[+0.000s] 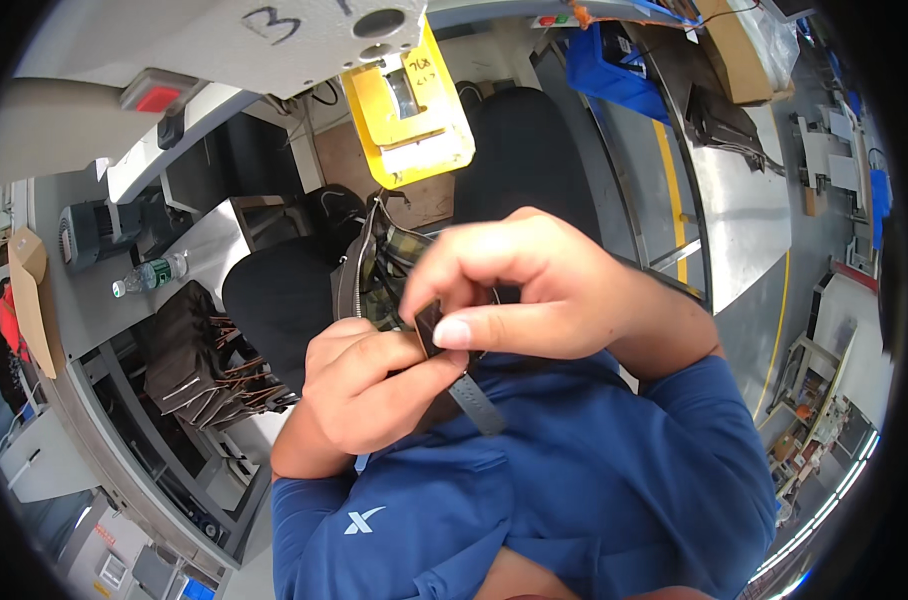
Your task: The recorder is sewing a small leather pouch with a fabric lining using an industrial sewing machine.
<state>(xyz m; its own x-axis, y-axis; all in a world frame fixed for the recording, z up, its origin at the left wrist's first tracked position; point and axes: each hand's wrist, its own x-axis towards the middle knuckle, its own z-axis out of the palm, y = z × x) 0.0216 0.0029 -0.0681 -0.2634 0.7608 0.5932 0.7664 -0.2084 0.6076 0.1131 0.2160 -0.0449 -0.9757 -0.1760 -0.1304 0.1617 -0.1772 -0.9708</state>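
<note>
My left hand (374,385) pinches a small, flat dark piece with a tan edge (427,328) in front of my chest. My right hand (524,290) curls over it from the other side, thumb tip against the piece, its fingers slightly blurred. What lies between the fingertips is partly hidden. A grey strap with holes (476,404) sticks out below the left fingers, against my blue shirt. Just beyond the hands is a green plaid fabric (399,255) with a dark zippered edge, like an open bag's lining; the hands cover part of it.
A yellow machine guard (409,110) hangs ahead, under a light machine body with a red switch (158,98). At left are a stack of dark brown pieces (199,360) and a plastic bottle (152,274). At right, a metal table (749,220) holds a dark item; a blue bin (614,75) stands behind.
</note>
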